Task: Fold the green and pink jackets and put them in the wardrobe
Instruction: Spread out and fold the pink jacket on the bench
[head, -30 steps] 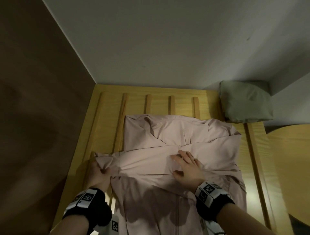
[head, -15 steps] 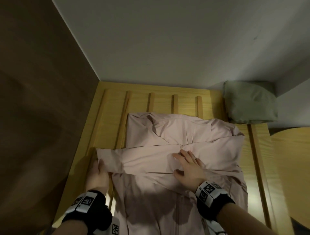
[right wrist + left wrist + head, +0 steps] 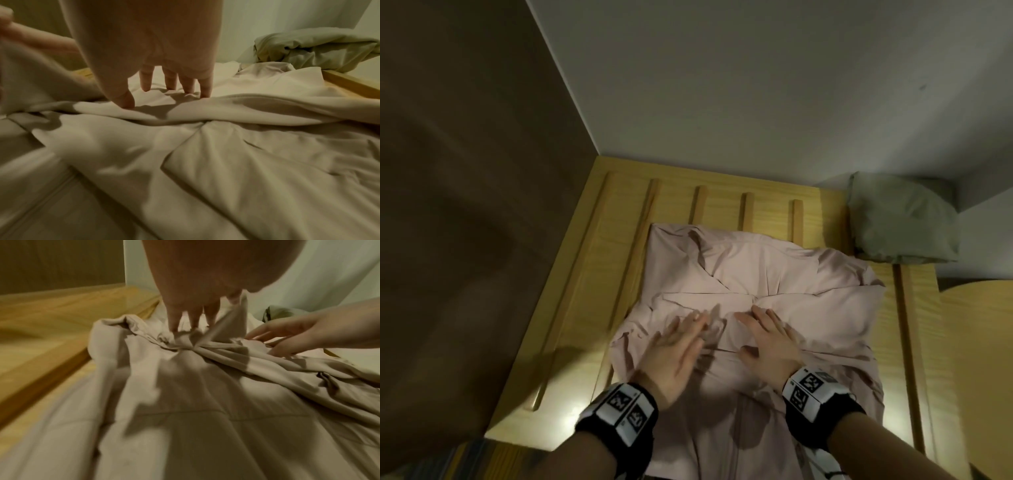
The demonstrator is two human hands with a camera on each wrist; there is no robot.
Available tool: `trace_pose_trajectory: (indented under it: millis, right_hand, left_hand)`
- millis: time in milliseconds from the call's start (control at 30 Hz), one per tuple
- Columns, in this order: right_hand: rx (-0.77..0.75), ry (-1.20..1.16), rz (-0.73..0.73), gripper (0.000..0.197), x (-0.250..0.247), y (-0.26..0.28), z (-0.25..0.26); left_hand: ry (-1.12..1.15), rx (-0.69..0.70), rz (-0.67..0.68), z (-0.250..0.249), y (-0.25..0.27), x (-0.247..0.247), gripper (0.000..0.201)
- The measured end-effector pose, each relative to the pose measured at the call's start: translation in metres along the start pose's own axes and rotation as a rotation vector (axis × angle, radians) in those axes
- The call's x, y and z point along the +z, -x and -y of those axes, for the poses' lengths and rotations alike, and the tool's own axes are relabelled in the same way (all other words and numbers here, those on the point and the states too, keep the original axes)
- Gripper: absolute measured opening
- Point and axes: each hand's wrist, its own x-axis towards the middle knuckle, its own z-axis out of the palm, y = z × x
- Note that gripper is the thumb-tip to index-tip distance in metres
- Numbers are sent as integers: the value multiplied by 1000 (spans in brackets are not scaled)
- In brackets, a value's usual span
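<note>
Since the earlier frame, the left hand (image 3: 674,346) has left the sleeve end at the jacket's left edge and come in over the middle, carrying the left sleeve across the chest. Both hands now lie with straight, spread fingers, gripping nothing. The right hand (image 3: 768,342) presses the other sleeve flat just beside it.

The risk, as I judge it, is the bunched fabric under the left fingertips (image 3: 174,327). The slippery cloth is gathered into a knot of creases there, and if the hands lift, the sleeve may slide back out or lock wrinkles into the fold.

The pink jacket (image 3: 756,274) lies face up on the wooden slatted bed base (image 3: 599,274), collar beyond the fingertips, zipper running back toward the wrists. It looks thin, smooth and pale. The green jacket (image 3: 904,219), already folded, sits well beyond the right fingers.
</note>
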Motion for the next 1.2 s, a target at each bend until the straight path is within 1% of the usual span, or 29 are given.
trace_pose_trajectory:
  millis: [33,67,100,167,200,267,300,400,433,467,533,600,700,767,800,867,900,967,1033,1067,1133,1200]
  right_hand:
    - [-7,-6,4,62,0,0,-1]
    - [-13,-15,8,62,0,1,-2]
    - [-18,-22,7,62,0,2,-2]
    - [-17,-30,-13,59,-1,3,-2]
    - [-12,-27,-40,57,-2,4,0]
    - [-12,0,-125,50,-2,6,6]
    - [-19,16,-159,47,-2,6,11]
    - [-70,65,-181,42,1,4,27]
    - [-93,95,-179,42,2,1,32]
    - [-116,125,-179,42,1,-2,36]
    - [-158,142,-190,43,-4,-12,42]
    - [-178,140,-193,46,-16,-27,43]
    - [-122,190,-200,50,-46,-52,35]
    - [-39,264,-239,54,-67,-64,26]
    - [14,279,-254,56,-77,-70,18]
    - [147,211,-257,58,-93,-76,1]
    - [207,164,-248,58,-99,-78,-9]
    - [295,90,-232,57,-110,-78,-32]
    - [350,43,-229,59,-119,-75,-59]
    - [363,38,-215,60,-122,-73,-72]
    - [351,65,-140,58,-127,-67,-98]
    - [347,87,-93,55,-130,-59,-115]
  left_hand:
    - [4,-4,64,-1,-1,7,46]
    - [-12,2,96,-1,-1,12,48]
    - [-29,12,94,0,-1,16,50]
    - [-41,-4,20,7,1,16,52]
    - [-54,-42,-40,13,3,14,54]
    - [-82,-152,-188,28,10,6,64]
    - [-63,-230,-266,35,15,2,68]
    - [75,-472,-453,50,31,-9,66]
    - [137,-537,-484,54,35,-10,64]
    - [200,-591,-483,59,38,-12,61]
    - [242,-647,-415,69,39,-14,50]
    - [239,-641,-376,74,38,-14,39]
    - [296,-629,-406,72,35,-17,36]
    - [305,-641,-406,71,28,-25,36]
    - [316,-643,-369,70,22,-30,38]
    - [321,-627,-294,68,7,-41,44]
    - [323,-606,-294,67,-2,-47,47]
    - [341,-545,-319,62,-20,-59,53]
    - [308,-477,-292,54,-39,-73,60]
    - [263,-433,-260,50,-50,-80,60]
    - [142,-321,-200,42,-71,-93,57]
    - [21,-210,-168,34,-94,-105,53]
